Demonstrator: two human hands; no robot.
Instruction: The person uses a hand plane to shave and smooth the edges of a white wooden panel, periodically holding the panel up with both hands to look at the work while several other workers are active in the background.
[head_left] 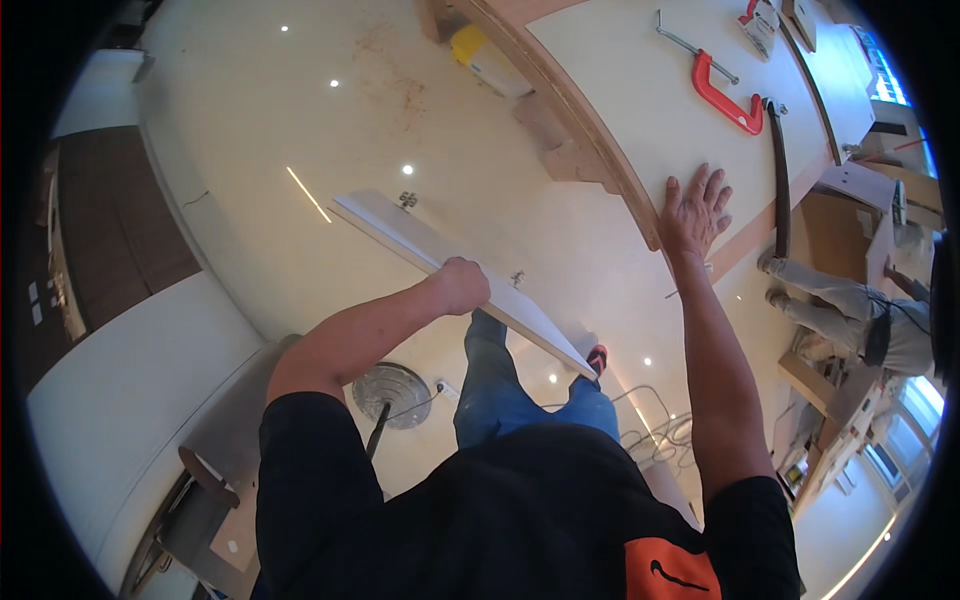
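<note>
My left hand (462,287) is closed over the upper edge of a long, narrow white cabinet door (385,232). The door hangs slanted in front of my legs. Two metal hinges (408,201) stick out from its far side. My right hand (695,212) rests palm down on a white-topped workbench (620,70), fingers spread, holding nothing. Beyond that hand a red G-clamp (722,100) lies on the bench top. Beside the clamp is a long dark bar (782,185), reaching past the bench edge.
A yellow-and-white container (485,60) stands on the glossy floor by the bench. A round stand base (392,393) is near my left elbow, and coiled cable (665,430) lies behind my right foot. Another person (850,305) works at the right beside a brown box (840,235).
</note>
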